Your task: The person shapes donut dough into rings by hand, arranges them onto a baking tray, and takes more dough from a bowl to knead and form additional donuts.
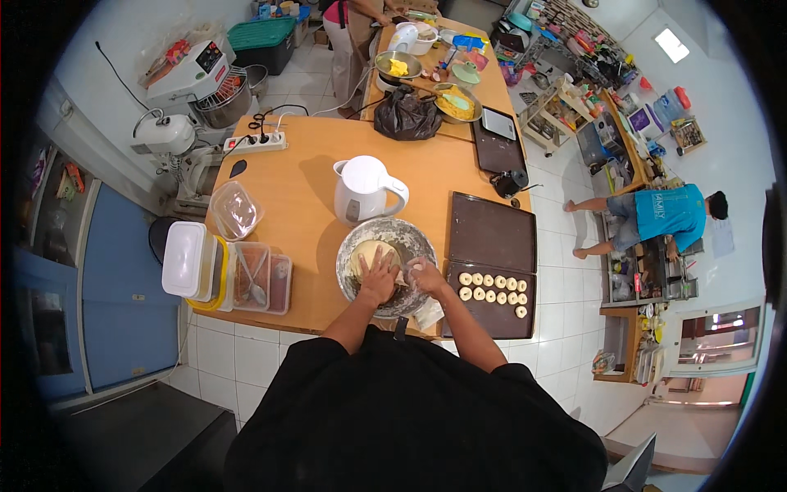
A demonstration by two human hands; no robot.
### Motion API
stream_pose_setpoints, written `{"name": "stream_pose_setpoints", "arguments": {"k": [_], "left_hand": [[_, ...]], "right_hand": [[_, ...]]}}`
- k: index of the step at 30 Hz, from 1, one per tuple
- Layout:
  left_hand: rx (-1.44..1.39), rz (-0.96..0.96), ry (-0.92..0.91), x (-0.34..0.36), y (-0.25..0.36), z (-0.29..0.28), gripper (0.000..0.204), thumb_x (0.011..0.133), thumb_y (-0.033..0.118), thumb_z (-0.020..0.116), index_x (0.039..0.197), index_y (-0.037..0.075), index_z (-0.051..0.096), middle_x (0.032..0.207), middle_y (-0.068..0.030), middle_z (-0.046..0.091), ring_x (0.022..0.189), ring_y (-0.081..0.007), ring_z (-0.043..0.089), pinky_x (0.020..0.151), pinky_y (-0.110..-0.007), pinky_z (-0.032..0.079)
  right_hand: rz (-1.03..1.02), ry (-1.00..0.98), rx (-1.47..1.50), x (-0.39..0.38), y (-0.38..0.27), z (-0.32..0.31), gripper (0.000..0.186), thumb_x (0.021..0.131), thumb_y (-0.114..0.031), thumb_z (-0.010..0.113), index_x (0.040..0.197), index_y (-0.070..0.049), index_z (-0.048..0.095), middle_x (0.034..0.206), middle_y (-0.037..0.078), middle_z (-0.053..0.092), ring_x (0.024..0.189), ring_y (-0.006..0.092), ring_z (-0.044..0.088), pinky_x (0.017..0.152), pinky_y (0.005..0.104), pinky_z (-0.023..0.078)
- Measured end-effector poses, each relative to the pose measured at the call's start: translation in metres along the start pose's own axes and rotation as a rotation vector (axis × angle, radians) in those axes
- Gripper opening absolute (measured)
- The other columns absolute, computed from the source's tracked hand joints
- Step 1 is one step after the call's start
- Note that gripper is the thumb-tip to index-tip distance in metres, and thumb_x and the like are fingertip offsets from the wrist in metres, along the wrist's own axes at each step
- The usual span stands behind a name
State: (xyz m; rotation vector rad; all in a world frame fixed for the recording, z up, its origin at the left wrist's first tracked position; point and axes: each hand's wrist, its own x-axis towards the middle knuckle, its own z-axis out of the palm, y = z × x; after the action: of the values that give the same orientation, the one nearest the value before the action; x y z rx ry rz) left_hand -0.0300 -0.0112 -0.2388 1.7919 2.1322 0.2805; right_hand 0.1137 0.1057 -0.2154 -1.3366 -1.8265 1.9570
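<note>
A metal bowl (pixel 348 244), its inside smeared with flour, stands at the table's near edge in front of me. In it sits a pale mound of dough (pixel 366 252). My left hand (pixel 379 279) lies on the dough with its fingers spread. At the bowl's right side, my right hand (pixel 425 277) is closed over the rim, its fingers curled inward; a whitish bit shows by them. Just behind the bowl is a white electric kettle (pixel 363 187). A small clear plastic bag (pixel 429 314) lies beside the bowl, under my right forearm.
Dark baking trays lie on the right, the nearer tray (pixel 492 321) bearing several ring-shaped dough pieces (pixel 489 281). Stacked plastic containers (pixel 187 261) stand left. A power strip (pixel 256 143) and black bag (pixel 407 113) lie farther back. One person (pixel 668 217) works at right, another (pixel 351 41) beyond the table.
</note>
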Motion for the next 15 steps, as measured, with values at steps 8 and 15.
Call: {"name": "stream_pose_setpoints", "arguments": {"k": [8,15], "left_hand": [[-0.008,-0.037,-0.048,-0.002,0.002,-0.006,0.037,0.094,0.029,0.052,0.129,0.02,0.055,0.161,-0.0083,0.023,0.151,-0.0374,0.001,0.109,-0.077,-0.003],[0.032,-0.016,-0.031,-0.001,0.004,-0.005,0.036,0.096,0.029,0.046,0.13,0.02,0.055,0.162,-0.0063,0.022,0.152,-0.036,-0.001,0.11,-0.076,-0.003]], "right_hand": [[0.181,0.038,0.34,-0.008,-0.022,0.012,0.022,0.1,-0.024,0.052,0.116,-0.01,0.047,0.082,0.013,0.064,0.064,0.0159,0.057,0.058,0.032,0.053],[0.003,-0.106,0.549,-0.005,-0.016,0.005,0.023,0.099,-0.026,0.055,0.113,-0.008,0.048,0.082,0.012,0.066,0.062,0.018,0.058,0.059,0.031,0.052]]}}
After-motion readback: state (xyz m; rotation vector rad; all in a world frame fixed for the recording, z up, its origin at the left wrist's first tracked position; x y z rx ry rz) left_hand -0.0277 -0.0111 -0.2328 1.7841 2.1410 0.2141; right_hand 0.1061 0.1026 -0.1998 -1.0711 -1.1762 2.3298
